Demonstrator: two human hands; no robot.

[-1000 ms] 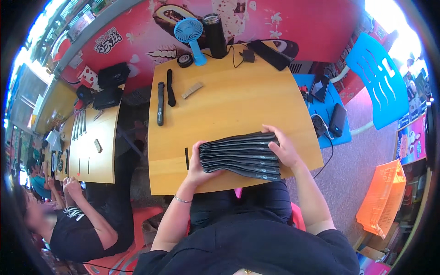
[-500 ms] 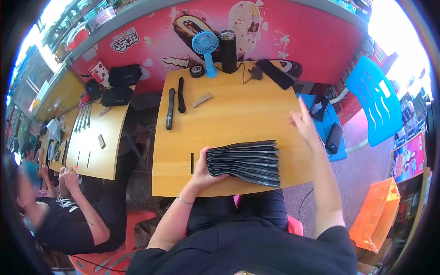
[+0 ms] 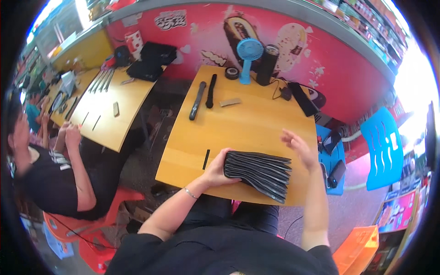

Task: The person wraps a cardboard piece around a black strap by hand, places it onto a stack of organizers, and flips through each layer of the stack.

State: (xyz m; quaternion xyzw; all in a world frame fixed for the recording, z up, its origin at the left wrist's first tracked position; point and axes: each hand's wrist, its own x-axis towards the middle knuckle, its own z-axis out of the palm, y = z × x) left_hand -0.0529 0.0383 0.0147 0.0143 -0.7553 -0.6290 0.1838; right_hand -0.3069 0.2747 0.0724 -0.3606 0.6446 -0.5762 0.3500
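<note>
My left hand [image 3: 216, 168] is closed around the left end of a thick stack of black flat bands [image 3: 259, 173] at the table's near edge. The bands lie pressed together at the gripped end and fan apart slightly toward the right. My right hand [image 3: 299, 147] hovers just beyond the stack's right end, holding nothing, its fingers apart and loosely bent. Left of the stack lies a short thin black strip [image 3: 206, 159]. Farther off are two long black straps [image 3: 198, 101] and a small beige block [image 3: 230, 102].
At the wooden table's [image 3: 256, 123] far side stand a blue handheld fan [image 3: 250, 50], a black bottle [image 3: 267, 65] and a round black roll [image 3: 232, 73]. A blue chair [image 3: 382, 149] is to the right. Another person [image 3: 59, 169] sits at a table on the left.
The view has swung left, so everything sits farther right in it. My right hand has come in from the table's right edge toward the stack. My left hand keeps its grip.
</note>
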